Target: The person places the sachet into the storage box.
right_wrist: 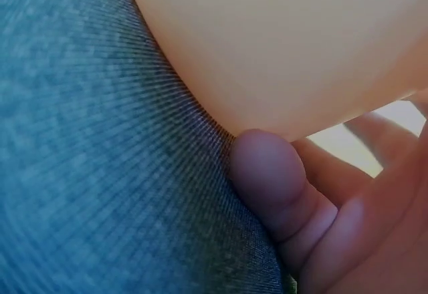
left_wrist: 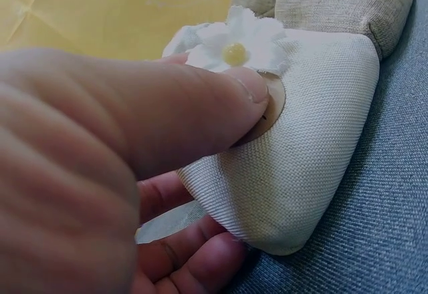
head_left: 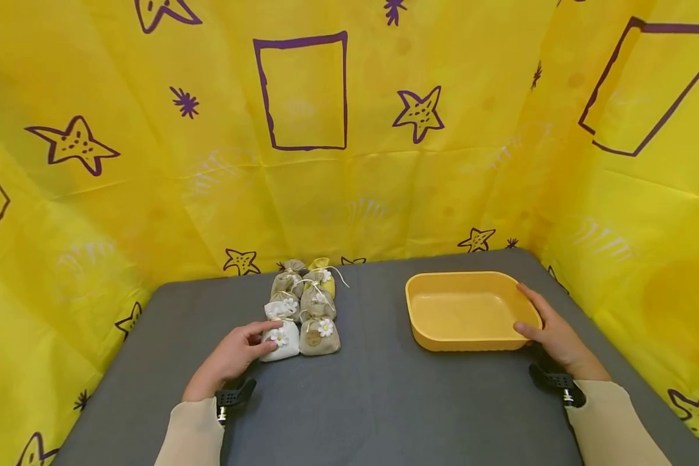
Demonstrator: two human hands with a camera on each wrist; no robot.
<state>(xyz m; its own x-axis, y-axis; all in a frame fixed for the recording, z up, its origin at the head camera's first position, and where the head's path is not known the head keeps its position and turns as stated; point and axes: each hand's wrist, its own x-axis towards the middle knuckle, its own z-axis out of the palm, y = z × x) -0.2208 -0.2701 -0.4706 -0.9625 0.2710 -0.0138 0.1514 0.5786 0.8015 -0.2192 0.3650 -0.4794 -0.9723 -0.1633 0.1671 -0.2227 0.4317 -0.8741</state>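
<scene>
At the near left end of two rows of small drawstring sachets is a white sachet (head_left: 283, 349) with a white flower. My left hand (head_left: 237, 353) pinches it; in the left wrist view the thumb (left_wrist: 200, 110) presses by the flower and a round tan label, with fingers behind the cloth. A beige sachet (head_left: 320, 342) with a flower sits right beside it. My right hand (head_left: 559, 340) holds the right end of a shallow yellow plastic tub (head_left: 463, 345), which stands on the table. In the right wrist view, its thumb (right_wrist: 267, 167) lies against the tub's lower wall.
Behind the near pair stand more sachets, grey-beige ones (head_left: 317, 304) and a yellow one (head_left: 329, 285) at the back. Dark grey cloth covers the table (head_left: 373, 395). Yellow curtains (head_left: 303, 194) with purple drawings enclose its back and sides.
</scene>
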